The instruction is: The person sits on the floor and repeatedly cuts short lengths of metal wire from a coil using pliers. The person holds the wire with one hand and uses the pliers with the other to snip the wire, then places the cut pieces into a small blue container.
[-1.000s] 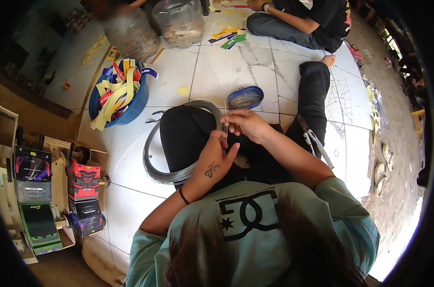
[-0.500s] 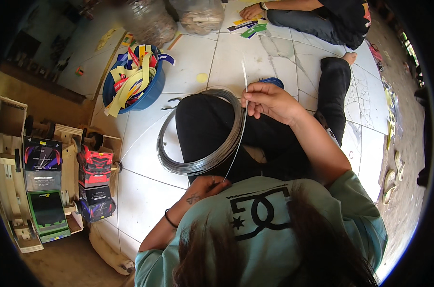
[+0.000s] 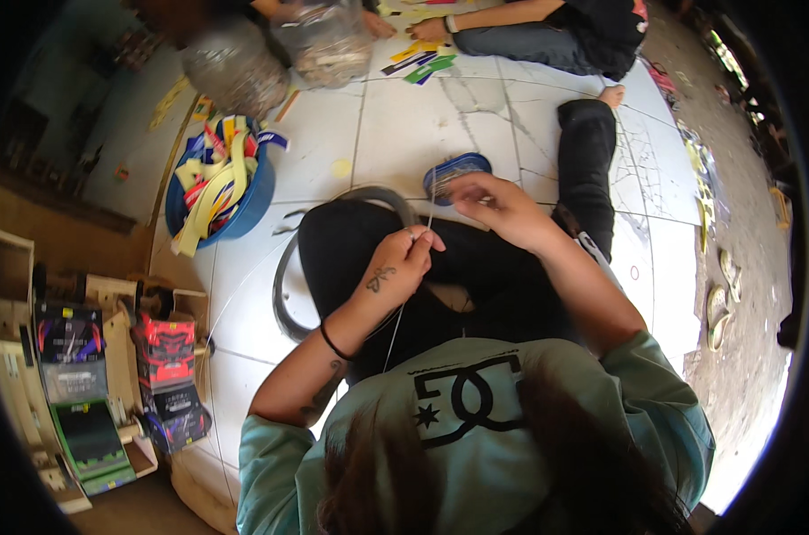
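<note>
My left hand (image 3: 403, 261) is closed in a pinch on a thin pale metal wire (image 3: 432, 212). The wire runs up past the fingers and down toward my lap. My right hand (image 3: 498, 210) is just right of the wire's upper part; its fingers are smeared by motion, so I cannot tell whether they touch it. Right behind that hand, a blue container (image 3: 469, 162) on the floor holds thin short pieces. A coil of grey wire (image 3: 285, 294) lies around my dark-trousered left knee (image 3: 333, 236), partly hidden by it. Dark curved handles of a tool (image 3: 288, 217) show beside the knee.
A blue tub (image 3: 260, 192) of coloured strips stands at the left. Wooden toy vehicles (image 3: 83, 374) fill the lower left. Bulging clear bags (image 3: 235, 71) stand at the back. A co-worker's hand (image 3: 429, 32) touches coloured strips (image 3: 431, 67). Sandals (image 3: 718, 308) lie at the right.
My left hand has risen from my lap to grip the wire higher up. My right hand has moved slightly down and right relative to the wire. The view has shifted, showing more of the blue container.
</note>
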Available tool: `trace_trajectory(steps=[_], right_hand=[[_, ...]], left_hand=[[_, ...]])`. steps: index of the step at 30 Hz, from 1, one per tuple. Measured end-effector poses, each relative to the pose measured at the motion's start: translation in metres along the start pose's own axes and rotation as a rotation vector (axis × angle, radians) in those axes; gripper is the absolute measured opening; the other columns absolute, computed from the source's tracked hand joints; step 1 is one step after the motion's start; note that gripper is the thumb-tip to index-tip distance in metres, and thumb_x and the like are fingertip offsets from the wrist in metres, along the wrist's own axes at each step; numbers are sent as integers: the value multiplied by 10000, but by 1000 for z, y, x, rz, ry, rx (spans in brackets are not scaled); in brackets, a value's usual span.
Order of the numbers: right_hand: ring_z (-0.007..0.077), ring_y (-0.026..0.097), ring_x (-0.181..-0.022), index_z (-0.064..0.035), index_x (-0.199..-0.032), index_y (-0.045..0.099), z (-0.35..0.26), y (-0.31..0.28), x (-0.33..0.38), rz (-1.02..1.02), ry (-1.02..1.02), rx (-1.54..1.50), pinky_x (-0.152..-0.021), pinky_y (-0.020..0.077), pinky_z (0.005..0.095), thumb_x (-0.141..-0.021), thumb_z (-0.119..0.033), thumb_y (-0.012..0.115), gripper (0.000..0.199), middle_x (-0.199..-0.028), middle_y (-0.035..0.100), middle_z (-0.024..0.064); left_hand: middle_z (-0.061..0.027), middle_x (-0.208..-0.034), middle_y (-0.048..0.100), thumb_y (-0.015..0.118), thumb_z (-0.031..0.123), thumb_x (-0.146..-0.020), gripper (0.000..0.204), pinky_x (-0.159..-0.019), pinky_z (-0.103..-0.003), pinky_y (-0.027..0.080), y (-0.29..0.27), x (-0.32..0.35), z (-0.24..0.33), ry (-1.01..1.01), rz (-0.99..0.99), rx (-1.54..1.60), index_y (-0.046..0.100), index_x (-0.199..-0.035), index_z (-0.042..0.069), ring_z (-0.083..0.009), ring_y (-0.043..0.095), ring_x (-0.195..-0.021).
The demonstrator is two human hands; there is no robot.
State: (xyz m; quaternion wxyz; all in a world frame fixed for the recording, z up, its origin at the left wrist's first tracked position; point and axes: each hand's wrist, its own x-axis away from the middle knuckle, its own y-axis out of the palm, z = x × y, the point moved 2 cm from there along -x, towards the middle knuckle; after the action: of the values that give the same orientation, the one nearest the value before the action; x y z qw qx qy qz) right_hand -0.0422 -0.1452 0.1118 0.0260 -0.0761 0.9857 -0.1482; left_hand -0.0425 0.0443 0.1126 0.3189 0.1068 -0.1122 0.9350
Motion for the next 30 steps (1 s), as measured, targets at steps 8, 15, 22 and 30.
trace_trajectory(steps=[8,15,22,30], right_hand=[[371,363,-1180,35,-1246,277,67,-79,180,421,589,926,-948,344,433,-588,-318,785,903,-1282,329,222],[378,492,-940,-3,-1047,406,58,-84,209,253,637,841,-815,426,418,-625,-51,638,484,-1070,409,206],[191,531,-786,-37,-780,553,45,-121,148,252,743,-210,-677,423,291,-675,26,525,126,-865,534,83],[200,498,-1036,-37,-1009,494,67,-46,49,96,440,-623,-877,389,326,-844,-103,534,183,-1118,503,110]], left_hand=[[3,-534,418,311,191,-953,261,-364,-200,318,-3,-82,-17,-146,-119,60,482,-998,0,-62,367,-399],[-2,-527,413,299,172,-954,233,-354,-196,306,8,-130,-40,-162,-83,18,474,-1005,27,-56,338,-377],[10,-504,411,310,179,-948,236,-343,-199,286,8,-147,-49,-164,-80,220,496,-1017,52,-59,339,-364],[10,-506,360,314,202,-954,274,-348,-195,279,15,-129,-65,-169,-147,339,472,-1069,10,-53,292,-365]])
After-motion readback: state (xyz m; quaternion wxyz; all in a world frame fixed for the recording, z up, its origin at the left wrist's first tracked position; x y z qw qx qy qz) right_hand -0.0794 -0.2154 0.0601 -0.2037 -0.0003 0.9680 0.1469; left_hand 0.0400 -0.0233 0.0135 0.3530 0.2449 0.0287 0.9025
